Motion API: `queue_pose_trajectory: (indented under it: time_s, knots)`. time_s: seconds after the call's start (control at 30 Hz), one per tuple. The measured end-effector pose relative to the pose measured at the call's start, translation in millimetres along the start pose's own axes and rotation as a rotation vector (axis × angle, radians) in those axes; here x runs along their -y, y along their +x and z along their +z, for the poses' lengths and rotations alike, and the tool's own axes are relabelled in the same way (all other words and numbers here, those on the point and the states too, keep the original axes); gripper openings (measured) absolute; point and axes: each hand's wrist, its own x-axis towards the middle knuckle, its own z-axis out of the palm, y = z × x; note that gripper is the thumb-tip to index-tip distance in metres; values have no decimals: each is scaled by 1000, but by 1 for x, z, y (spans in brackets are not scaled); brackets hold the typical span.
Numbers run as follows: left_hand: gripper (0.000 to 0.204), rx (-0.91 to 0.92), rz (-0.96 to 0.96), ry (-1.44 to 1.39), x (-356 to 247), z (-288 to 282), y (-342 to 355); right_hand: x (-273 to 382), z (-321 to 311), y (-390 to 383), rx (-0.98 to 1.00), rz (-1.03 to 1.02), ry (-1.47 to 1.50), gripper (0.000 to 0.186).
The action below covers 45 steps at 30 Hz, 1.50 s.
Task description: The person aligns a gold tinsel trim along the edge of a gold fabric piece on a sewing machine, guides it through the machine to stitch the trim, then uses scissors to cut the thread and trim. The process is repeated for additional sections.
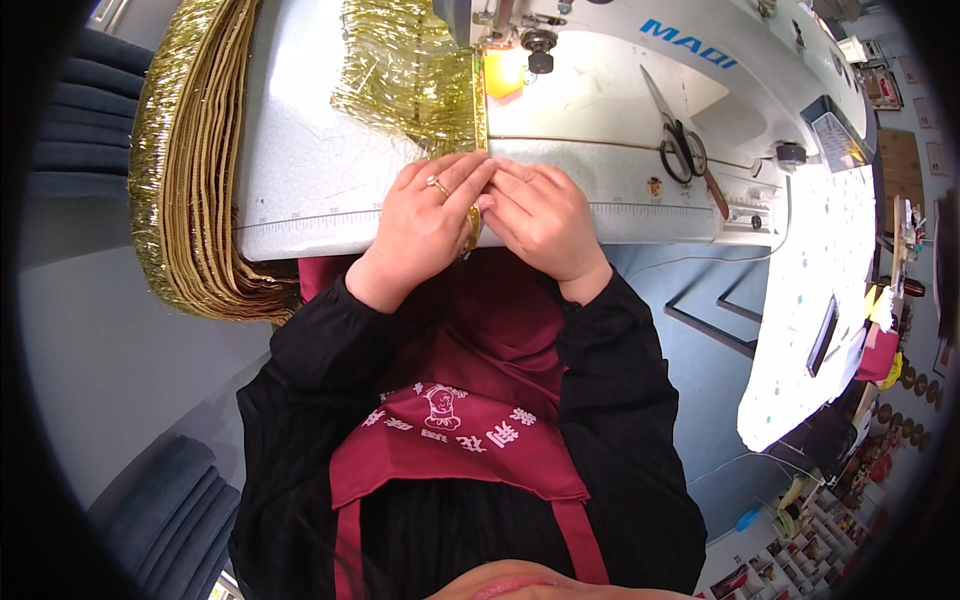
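Note:
Gold tinsel fringe [400, 80] lies on the sewing machine bed, and its narrow gold trim band [480, 110] runs from under the machine's needle area toward me. At the near edge of the bed, both hands meet over this band. My left hand [430, 210], with a ring on one finger, has its fingers closed on the band. My right hand [545, 215] pinches the same band from the other side, fingertips touching the left ones. A short end of the band shows below my fingers. The exact grip is hidden beneath them.
A white sewing machine [640, 45] arches over the bed at the back right. Scissors [680, 140] with black handles lie on the bed's right side. A thick folded stack of gold fringe [190, 180] hangs over the left edge. A white patterned cloth [810, 310] is further right.

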Motion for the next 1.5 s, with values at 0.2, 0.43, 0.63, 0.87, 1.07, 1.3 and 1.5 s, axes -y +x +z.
queue_pose_trajectory:
  time_s: [0.2,0.43,0.63,0.87,1.07,1.3,1.5]
  knots:
    - [47,17,17,13,2,2,0,0,-1,1,6,4,-8,15]
    - [48,5,7,-9,3,4,-2,0,0,3,-19,0,-51,11]
    - [49,39,-22,12,0,-1,1,0,-1,3,-17,5,-40,10]
    - [57,69,-84,9,-3,-2,8,0,0,7,16,36,-2,9]
    - [48,77,-70,25,3,-4,16,-1,5,13,-6,80,14,13]
    - [46,87,-67,63,15,-2,30,-9,11,19,22,111,-34,17]
    - [46,101,-158,-10,26,-2,41,-17,16,24,42,151,-43,17]
